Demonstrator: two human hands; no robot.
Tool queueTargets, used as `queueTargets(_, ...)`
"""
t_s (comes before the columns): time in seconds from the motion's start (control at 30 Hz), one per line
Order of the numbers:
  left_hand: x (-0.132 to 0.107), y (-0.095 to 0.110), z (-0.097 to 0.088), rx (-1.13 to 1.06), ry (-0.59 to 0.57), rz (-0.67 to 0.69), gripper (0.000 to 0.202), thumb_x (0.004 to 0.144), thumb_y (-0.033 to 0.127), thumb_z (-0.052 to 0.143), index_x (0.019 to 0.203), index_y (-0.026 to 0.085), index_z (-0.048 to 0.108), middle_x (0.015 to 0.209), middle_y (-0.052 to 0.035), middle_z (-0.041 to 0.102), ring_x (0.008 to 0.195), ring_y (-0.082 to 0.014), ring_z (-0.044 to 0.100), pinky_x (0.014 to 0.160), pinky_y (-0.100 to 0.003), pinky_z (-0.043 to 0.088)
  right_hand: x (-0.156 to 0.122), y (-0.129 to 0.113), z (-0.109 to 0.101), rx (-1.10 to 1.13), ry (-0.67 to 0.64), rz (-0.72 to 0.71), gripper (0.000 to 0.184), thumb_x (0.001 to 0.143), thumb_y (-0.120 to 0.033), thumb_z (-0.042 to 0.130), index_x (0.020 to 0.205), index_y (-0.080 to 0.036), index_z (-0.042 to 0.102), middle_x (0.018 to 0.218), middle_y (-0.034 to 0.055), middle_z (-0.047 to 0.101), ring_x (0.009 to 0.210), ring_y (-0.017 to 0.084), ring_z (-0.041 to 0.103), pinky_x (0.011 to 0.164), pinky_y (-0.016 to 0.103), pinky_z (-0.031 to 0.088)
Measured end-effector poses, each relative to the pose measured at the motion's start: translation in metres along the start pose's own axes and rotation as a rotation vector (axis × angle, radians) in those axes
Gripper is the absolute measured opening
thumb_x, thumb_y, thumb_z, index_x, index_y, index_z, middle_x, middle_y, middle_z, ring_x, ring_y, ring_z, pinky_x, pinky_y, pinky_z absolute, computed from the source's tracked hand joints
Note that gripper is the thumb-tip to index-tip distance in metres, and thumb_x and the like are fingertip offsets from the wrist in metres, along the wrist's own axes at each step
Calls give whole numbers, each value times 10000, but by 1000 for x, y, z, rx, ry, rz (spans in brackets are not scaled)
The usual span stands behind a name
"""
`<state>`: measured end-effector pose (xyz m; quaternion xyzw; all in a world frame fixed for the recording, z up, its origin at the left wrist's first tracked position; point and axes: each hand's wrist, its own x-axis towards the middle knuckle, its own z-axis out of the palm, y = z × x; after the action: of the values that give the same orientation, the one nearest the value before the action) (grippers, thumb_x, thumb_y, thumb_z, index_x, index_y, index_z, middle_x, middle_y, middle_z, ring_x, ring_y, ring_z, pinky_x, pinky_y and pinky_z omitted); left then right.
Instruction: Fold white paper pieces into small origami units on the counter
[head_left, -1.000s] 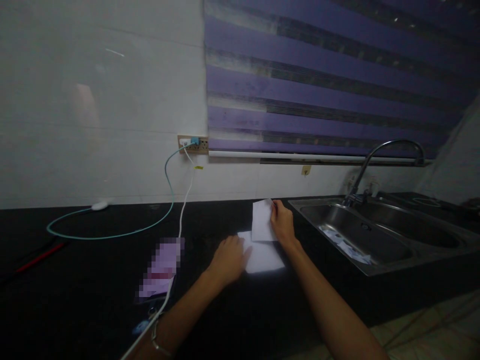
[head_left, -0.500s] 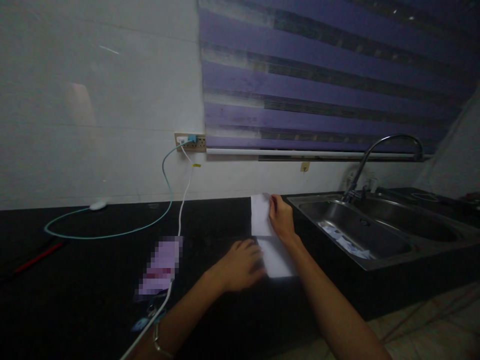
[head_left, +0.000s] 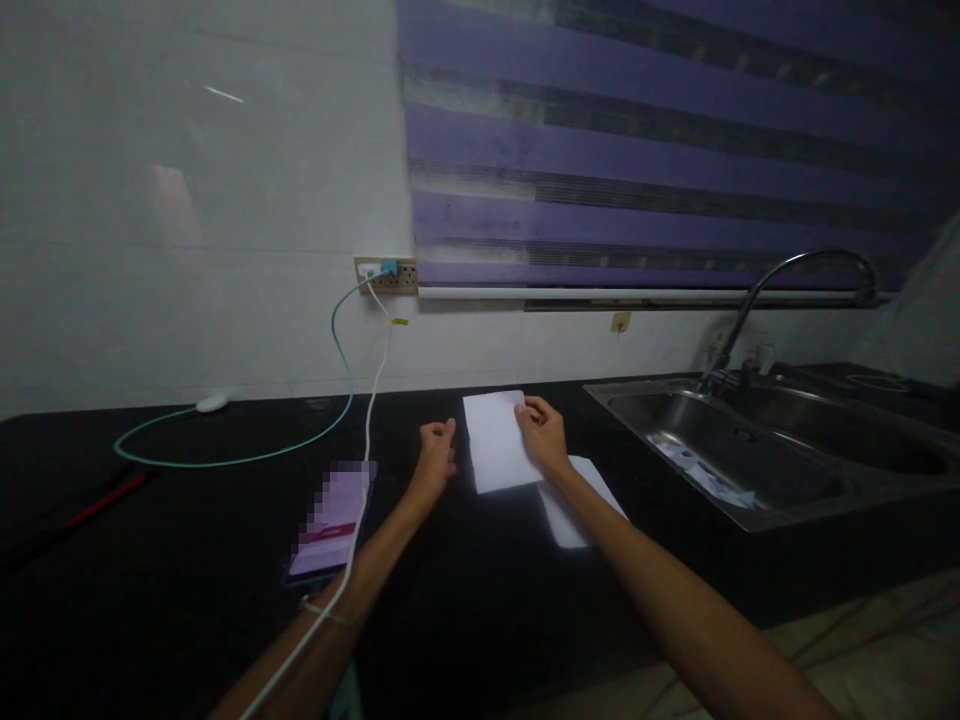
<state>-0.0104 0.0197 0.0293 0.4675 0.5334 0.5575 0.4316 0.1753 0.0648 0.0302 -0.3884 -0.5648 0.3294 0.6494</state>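
My right hand grips a sheet of white paper by its upper right edge, thumb on top. The sheet is tilted, and its left edge looks uneven. Just left of it, apart from the paper, is my left hand, its fingers curled in and nothing visible in them. Another piece of white paper lies on the black countertop, partly covered by my right wrist and forearm.
To the right is a steel double sink with a curved faucet; white paper scraps lie in its near basin. A phone, partly pixelated, rests at left. A white cable crosses my left forearm, and a teal cable loops behind.
The held paper has come toward me and left, tilting away from the other piece. My left hand has left the lower paper, moved up and left, and curled its fingers. The view shifted slightly.
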Motion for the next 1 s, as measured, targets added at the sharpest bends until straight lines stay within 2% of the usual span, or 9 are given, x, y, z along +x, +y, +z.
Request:
queueTargets(0.17,-2,-1,-1,-87,-227,27,447,739,524,652,1005,224,455,696,63,451,507,-83,436,408,-162,227,-6,5,9,139,-17,84,338,715,-423,698,909,-157,620,634,-13,634,522,114,504,519,233,384)
queueTargets(0.27,1,-5,-4,-47,-365,80,380,682,445,681,902,191,505,593,92,418,394,-56,361,357,-173,190,-6,7,11,164,-6,115,370,687,-443,716,902,-158,617,605,-23,623,511,112,495,511,230,378)
queueTargets(0.37,7,-10,-7,-14,-447,121,295,682,404,658,805,169,528,559,78,455,365,-54,375,343,-188,213,-5,9,9,145,-49,132,349,688,-471,715,831,-169,612,612,-24,608,509,107,477,503,230,360)
queueTargets(0.47,7,-10,-8,-24,-453,124,288,701,393,659,835,156,568,573,66,487,382,-61,416,349,-191,227,-2,13,5,66,-16,122,368,727,-518,665,624,-187,539,550,-32,528,499,105,429,486,237,324)
queueTargets(0.57,3,-7,-8,-31,-420,103,279,723,379,665,880,161,591,582,66,489,401,-64,433,364,-187,241,1,14,1,28,88,202,471,778,-575,572,509,-218,424,445,-43,406,440,107,358,439,256,274)
queueTargets(0.7,-1,-3,-8,-75,-396,120,248,737,359,673,868,162,596,604,58,491,423,-58,434,371,-184,238,3,10,-1,108,126,272,482,788,-582,542,515,-248,326,406,-72,291,375,91,259,384,251,196)
queueTargets(0.8,0,-2,-9,-130,-400,151,254,751,357,671,895,159,604,640,49,505,420,-46,406,361,-181,201,4,8,-1,161,88,294,485,765,-586,559,537,-256,287,412,-85,256,369,86,237,371,240,184)
queueTargets(0.87,0,-2,-10,-154,-397,158,259,760,355,670,916,158,607,634,53,495,415,-42,390,361,-179,187,4,8,-1,174,34,296,474,748,-594,568,545,-251,311,427,-79,290,383,88,265,380,235,222)
queueTargets(1.0,-1,-1,-12,-164,-363,159,280,743,364,690,908,153,608,602,64,470,413,-43,389,365,-176,192,0,10,1,142,-107,239,376,723,-567,614,677,-200,547,594,-4,561,541,133,491,512,247,400)
